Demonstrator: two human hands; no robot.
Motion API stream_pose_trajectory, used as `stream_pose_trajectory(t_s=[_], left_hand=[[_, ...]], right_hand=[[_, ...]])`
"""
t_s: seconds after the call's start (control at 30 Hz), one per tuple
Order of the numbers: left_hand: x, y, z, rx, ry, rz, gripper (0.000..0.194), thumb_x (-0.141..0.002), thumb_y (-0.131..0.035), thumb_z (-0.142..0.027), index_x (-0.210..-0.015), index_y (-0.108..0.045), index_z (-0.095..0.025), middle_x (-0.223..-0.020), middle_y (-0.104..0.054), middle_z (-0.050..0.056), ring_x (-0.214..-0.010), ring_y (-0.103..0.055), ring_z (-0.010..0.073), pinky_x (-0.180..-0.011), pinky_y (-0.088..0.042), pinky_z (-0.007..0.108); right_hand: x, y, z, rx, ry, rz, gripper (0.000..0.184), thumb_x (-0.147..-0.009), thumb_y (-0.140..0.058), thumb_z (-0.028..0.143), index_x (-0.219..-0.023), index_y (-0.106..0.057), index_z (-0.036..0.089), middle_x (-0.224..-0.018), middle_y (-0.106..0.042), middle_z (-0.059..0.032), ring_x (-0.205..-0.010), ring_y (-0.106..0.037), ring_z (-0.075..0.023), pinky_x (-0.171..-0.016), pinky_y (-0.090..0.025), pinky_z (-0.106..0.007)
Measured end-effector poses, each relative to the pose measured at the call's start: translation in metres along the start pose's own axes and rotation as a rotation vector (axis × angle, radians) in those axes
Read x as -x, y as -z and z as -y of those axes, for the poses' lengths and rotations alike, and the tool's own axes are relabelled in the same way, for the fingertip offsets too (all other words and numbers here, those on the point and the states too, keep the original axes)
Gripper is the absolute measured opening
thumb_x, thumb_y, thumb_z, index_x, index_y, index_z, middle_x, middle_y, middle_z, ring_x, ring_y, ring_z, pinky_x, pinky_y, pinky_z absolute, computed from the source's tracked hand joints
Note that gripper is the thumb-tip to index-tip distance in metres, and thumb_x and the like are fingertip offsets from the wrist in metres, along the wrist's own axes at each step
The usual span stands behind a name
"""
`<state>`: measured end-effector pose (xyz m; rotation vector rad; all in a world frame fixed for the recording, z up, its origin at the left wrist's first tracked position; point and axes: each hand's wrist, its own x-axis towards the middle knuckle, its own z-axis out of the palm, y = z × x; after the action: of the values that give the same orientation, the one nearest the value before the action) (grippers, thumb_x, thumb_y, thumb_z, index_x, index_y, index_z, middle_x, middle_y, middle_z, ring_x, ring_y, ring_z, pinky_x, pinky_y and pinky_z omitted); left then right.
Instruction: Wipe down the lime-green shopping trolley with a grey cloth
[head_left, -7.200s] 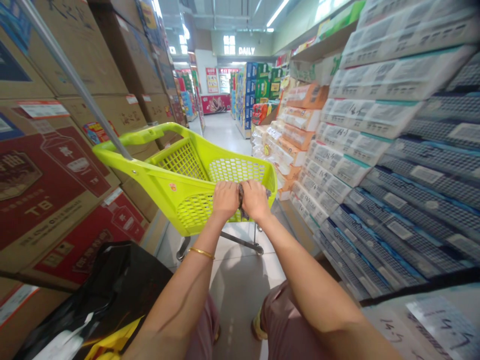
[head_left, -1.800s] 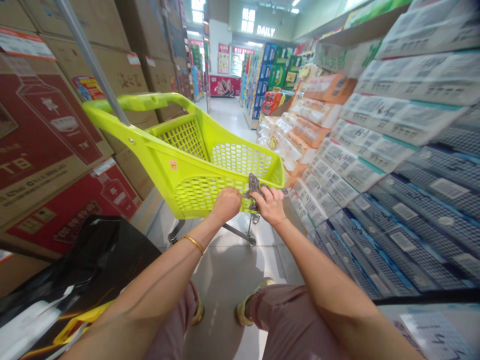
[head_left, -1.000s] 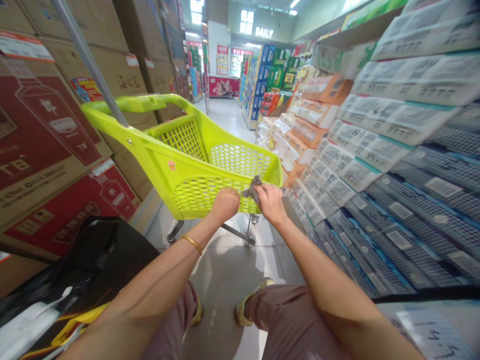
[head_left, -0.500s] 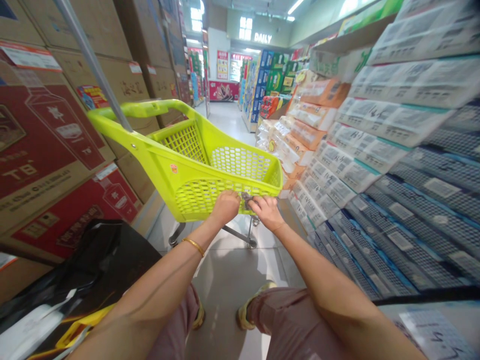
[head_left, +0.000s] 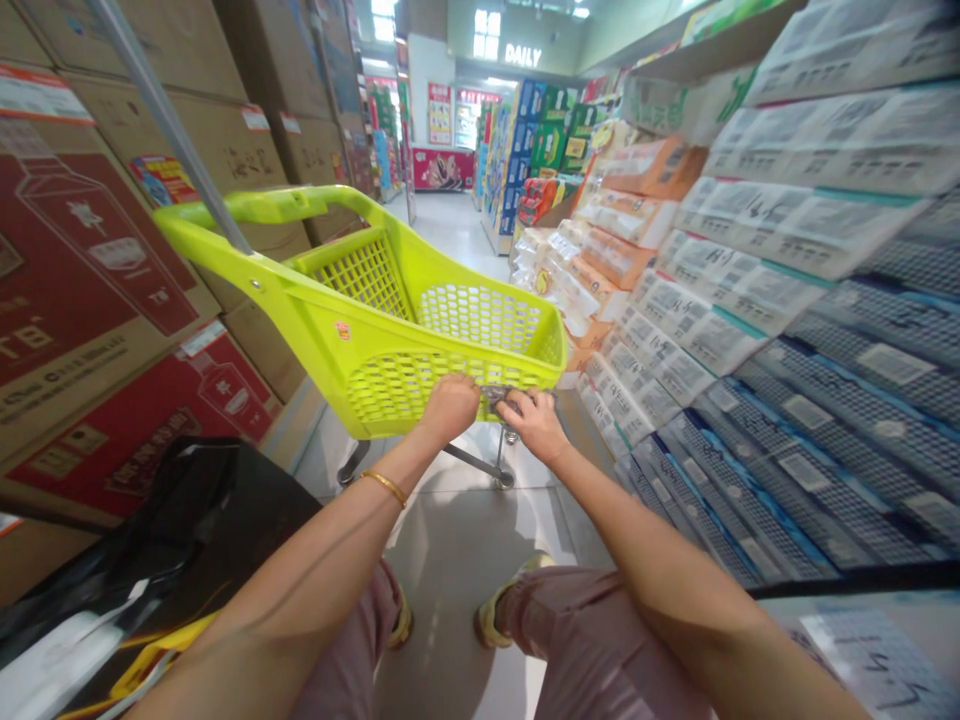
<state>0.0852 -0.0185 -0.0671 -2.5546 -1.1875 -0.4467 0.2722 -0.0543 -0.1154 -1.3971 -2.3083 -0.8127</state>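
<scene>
A lime-green plastic shopping cart (head_left: 315, 330) with a perforated basket stands side-on just beyond my hands. In front of its lower side wall, a small, crumpled, dark grey cloth (head_left: 496, 396) stretches between my two hands. My left hand (head_left: 452, 408) is closed on the cloth's left end, back of the hand toward me. Curled fingers of my right hand (head_left: 534, 420) grip it on the right, and part of the cloth shows above the knuckles. Whether the cloth touches the cart, I cannot tell.
Stacked cartons (head_left: 97, 260) line the left, with a black bag (head_left: 202, 520) at lower left. Packs of tissue paper (head_left: 817, 220) and blue-patterned packs (head_left: 817, 400) are piled on the right. The tiled floor (head_left: 450, 500) runs under the cart and onward as an aisle.
More of the grey cloth shows now, reaching right above my right hand's fingers. Both hands stay near the same place. The view has shifted slightly, and the cart appears a little further left.
</scene>
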Motion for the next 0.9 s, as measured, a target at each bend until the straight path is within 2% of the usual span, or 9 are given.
stream_pose_trajectory(t_s=[0.13,0.23,0.37,0.5,0.6,0.73,0.9], left_hand=[[0.000,0.001,0.000,-0.008,0.007,0.010,0.024,-0.084,-0.044,-0.013,-0.082,-0.067,-0.010,-0.079,-0.064,0.013,-0.085,-0.057,0.0238,-0.076,-0.040,0.035],[0.001,0.000,0.000,-0.016,0.003,0.012,0.024,-0.084,-0.043,-0.013,-0.082,-0.067,-0.010,-0.079,-0.063,0.013,-0.085,-0.057,0.0235,-0.077,-0.041,0.035],[0.001,-0.001,0.001,-0.019,-0.002,-0.001,0.026,-0.086,-0.042,-0.014,-0.080,-0.067,-0.011,-0.079,-0.063,0.013,-0.084,-0.057,0.0237,-0.076,-0.040,0.036],[0.000,-0.002,0.001,0.002,0.002,-0.006,0.027,-0.086,-0.040,-0.014,-0.080,-0.067,-0.010,-0.078,-0.063,0.013,-0.083,-0.057,0.0231,-0.076,-0.040,0.036],[-0.001,-0.002,0.001,0.018,-0.006,0.007,0.026,-0.085,-0.042,-0.014,-0.080,-0.067,-0.010,-0.078,-0.063,0.013,-0.083,-0.056,0.0232,-0.075,-0.040,0.036],[-0.001,-0.001,0.002,0.017,-0.005,0.012,0.027,-0.086,-0.041,-0.014,-0.081,-0.067,-0.010,-0.078,-0.063,0.013,-0.084,-0.057,0.0233,-0.076,-0.040,0.036],[0.000,0.002,0.000,0.022,-0.002,0.023,0.025,-0.085,-0.042,-0.014,-0.083,-0.067,-0.010,-0.080,-0.063,0.014,-0.086,-0.057,0.0242,-0.078,-0.041,0.037]], right_hand=[[0.012,-0.012,0.009,-0.021,0.119,0.099,0.020,-0.092,-0.048,0.026,-0.106,-0.061,0.031,-0.111,-0.059,-0.0035,-0.094,-0.040,-0.0192,-0.075,-0.028,-0.033],[0.010,-0.010,0.011,0.003,0.143,0.079,0.019,-0.092,-0.046,0.028,-0.104,-0.062,0.029,-0.109,-0.060,-0.0037,-0.092,-0.041,-0.0186,-0.074,-0.027,-0.033],[-0.008,0.006,0.003,0.060,0.054,-0.061,0.020,-0.090,-0.049,0.026,-0.104,-0.062,0.030,-0.106,-0.060,-0.0044,-0.093,-0.041,-0.0190,-0.076,-0.027,-0.033],[-0.029,0.027,-0.010,0.074,-0.130,-0.256,0.023,-0.089,-0.050,0.023,-0.106,-0.063,0.031,-0.106,-0.058,-0.0053,-0.098,-0.039,-0.0214,-0.079,-0.028,-0.034],[-0.036,0.034,-0.015,0.063,-0.218,-0.296,0.027,-0.089,-0.049,0.019,-0.107,-0.063,0.032,-0.108,-0.056,-0.0055,-0.099,-0.038,-0.0218,-0.081,-0.028,-0.035],[-0.028,0.024,-0.008,0.038,-0.165,-0.234,0.024,-0.088,-0.051,0.021,-0.106,-0.063,0.032,-0.107,-0.058,-0.0041,-0.097,-0.038,-0.0213,-0.080,-0.027,-0.034],[-0.005,0.004,0.014,-0.011,-0.004,0.013,0.021,-0.090,-0.049,0.025,-0.106,-0.062,0.031,-0.107,-0.061,-0.0044,-0.091,-0.040,-0.0193,-0.075,-0.026,-0.034]])
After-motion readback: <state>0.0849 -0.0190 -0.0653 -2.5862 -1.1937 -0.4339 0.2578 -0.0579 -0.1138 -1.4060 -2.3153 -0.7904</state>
